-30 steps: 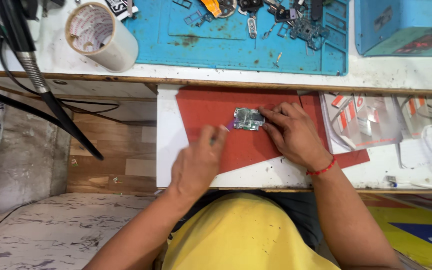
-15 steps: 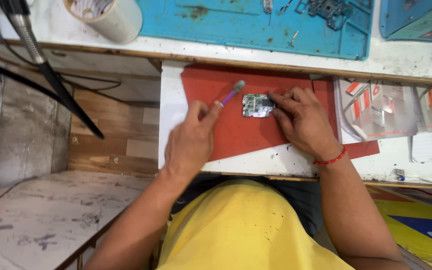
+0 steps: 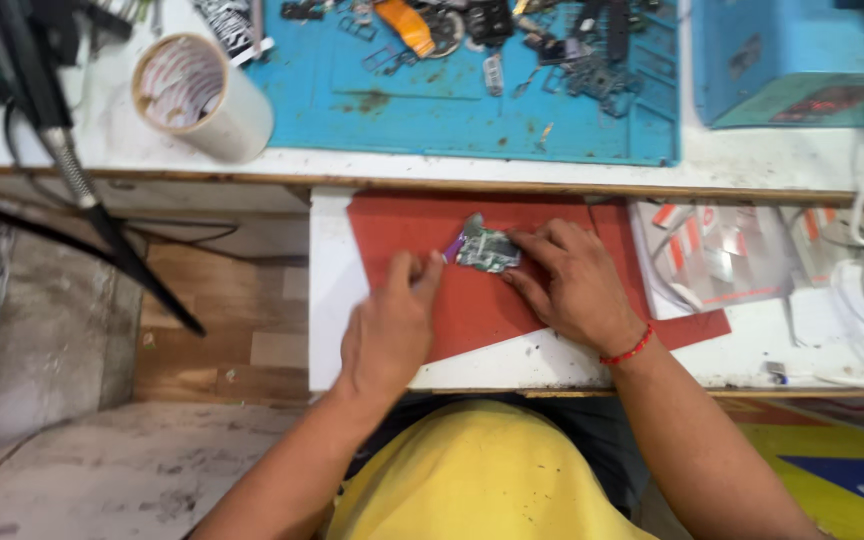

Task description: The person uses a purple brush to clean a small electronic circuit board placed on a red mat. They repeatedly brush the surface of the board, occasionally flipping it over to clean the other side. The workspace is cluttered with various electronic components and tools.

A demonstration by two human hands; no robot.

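On a red mat (image 3: pixel 552 220), the right hand (image 3: pixel 577 285) pins a small circuit board (image 3: pixel 487 250) under its fingertips while the left hand (image 3: pixel 392 325) pinches a purple brush (image 3: pixel 452 247) against the board's edge (cleaning, apparently; short, light strokes suit).

A small silvery-green circuit board (image 3: pixel 487 250) lies flat on the red mat (image 3: pixel 472 310), far centre, a purple-tipped brush (image 3: pixel 452 247) touching its left edge.
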